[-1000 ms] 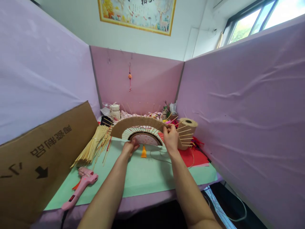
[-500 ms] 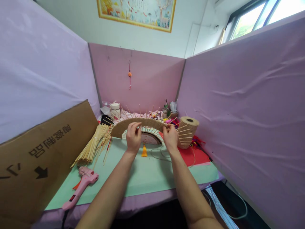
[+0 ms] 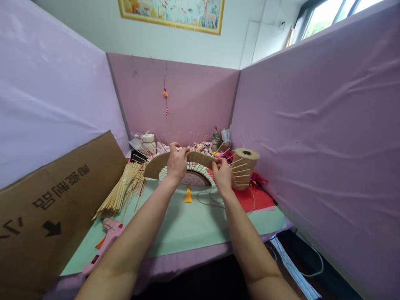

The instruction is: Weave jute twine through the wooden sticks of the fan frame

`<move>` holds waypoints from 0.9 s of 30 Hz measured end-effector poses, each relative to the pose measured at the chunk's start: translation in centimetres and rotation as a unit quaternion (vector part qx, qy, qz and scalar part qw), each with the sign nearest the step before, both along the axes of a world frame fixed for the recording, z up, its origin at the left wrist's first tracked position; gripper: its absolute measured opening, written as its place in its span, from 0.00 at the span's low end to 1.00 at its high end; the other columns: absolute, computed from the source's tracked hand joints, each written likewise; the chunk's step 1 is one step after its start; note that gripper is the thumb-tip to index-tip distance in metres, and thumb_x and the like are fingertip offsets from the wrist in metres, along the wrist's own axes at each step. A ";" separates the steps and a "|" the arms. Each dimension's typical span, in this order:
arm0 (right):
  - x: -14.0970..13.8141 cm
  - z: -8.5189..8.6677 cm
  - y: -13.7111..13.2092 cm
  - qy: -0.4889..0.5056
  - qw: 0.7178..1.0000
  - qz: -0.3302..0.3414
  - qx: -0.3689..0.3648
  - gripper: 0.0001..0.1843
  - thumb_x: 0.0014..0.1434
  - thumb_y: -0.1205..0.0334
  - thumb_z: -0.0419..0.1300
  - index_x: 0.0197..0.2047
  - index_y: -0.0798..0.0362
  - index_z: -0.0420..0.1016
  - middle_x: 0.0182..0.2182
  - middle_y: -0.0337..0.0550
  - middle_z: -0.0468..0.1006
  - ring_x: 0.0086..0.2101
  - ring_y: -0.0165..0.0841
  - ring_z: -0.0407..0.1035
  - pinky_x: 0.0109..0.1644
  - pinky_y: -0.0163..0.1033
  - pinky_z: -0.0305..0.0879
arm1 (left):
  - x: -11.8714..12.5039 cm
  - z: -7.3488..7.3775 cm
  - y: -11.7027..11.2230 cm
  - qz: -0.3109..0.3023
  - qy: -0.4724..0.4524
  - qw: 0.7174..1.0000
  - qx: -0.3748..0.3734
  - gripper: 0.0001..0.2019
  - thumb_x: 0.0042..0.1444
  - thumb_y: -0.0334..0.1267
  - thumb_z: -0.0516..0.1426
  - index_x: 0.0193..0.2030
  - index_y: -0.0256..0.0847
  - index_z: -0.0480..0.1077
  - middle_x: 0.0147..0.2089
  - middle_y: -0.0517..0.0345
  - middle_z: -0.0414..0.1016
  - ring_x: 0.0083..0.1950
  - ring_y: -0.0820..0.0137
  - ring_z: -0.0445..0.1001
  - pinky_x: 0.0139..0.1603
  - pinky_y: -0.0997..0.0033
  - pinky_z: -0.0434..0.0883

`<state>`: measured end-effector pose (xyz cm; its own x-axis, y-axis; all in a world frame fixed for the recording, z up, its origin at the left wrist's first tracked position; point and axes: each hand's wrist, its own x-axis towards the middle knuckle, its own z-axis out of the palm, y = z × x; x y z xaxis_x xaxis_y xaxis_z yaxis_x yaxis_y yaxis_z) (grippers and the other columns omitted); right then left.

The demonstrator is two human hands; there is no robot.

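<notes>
A half-round fan frame (image 3: 156, 166) of bamboo sticks, wound with a band of tan twine, stands upright on the green mat (image 3: 184, 225). My left hand (image 3: 176, 162) is closed on the top of the woven band near its middle. My right hand (image 3: 222, 175) pinches the band's right end, where bare stick tips poke out. A loose strand of twine (image 3: 208, 204) curls on the mat below my right hand. A small orange tassel (image 3: 188, 195) lies under the fan.
A twine spool (image 3: 245, 166) stands right of the fan on red paper (image 3: 250, 200). A bundle of bamboo sticks (image 3: 120, 193) lies at left, a pink glue gun (image 3: 104, 246) nearer me, a cardboard sheet (image 3: 53, 200) leaning left. Jars and clutter line the back wall.
My left hand rose from the fan's base to the top of the woven band and closed on it. My right hand stayed at the band's right end. The view shifted slightly.
</notes>
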<state>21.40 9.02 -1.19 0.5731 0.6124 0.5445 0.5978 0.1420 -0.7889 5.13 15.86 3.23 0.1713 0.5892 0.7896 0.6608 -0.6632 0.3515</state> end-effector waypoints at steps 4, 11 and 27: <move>0.1 -0.5 0.0 0.016 0.997 0.037 0.059 0.17 0.59 0.56 0.56 0.49 0.54 0.65 0.19 0.30 0.65 0.23 0.33 0.62 0.32 0.36 0.55 | 0.0 0.6 -0.2 0.006 0.002 1.000 -0.014 0.14 0.63 0.42 0.53 0.44 0.38 0.77 0.52 0.46 0.58 0.50 0.62 0.70 0.55 0.62 0.69; 1.1 -1.0 -0.8 -0.003 0.989 0.087 0.120 0.13 0.59 0.52 0.58 0.42 0.52 0.67 0.22 0.30 0.64 0.24 0.29 0.59 0.31 0.34 0.56 | 1.3 1.4 -0.2 0.073 0.005 0.997 0.014 0.22 0.61 0.53 0.53 0.34 0.35 0.77 0.50 0.42 0.63 0.49 0.58 0.70 0.50 0.60 0.70; 1.5 -0.2 0.6 0.021 0.994 0.028 0.103 0.18 0.60 0.53 0.54 0.43 0.56 0.78 0.31 0.45 0.79 0.30 0.34 0.69 0.38 0.38 0.63 | 2.3 0.9 0.6 0.057 -0.029 0.997 0.037 0.11 0.62 0.40 0.55 0.47 0.39 0.72 0.51 0.44 0.70 0.55 0.57 0.68 0.56 0.55 0.62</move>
<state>22.92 9.66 -1.41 0.5668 0.5218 0.6376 0.5509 0.3354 -0.7642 7.43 16.44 4.13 0.0599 0.5413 0.8387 0.7131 -0.6112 0.3435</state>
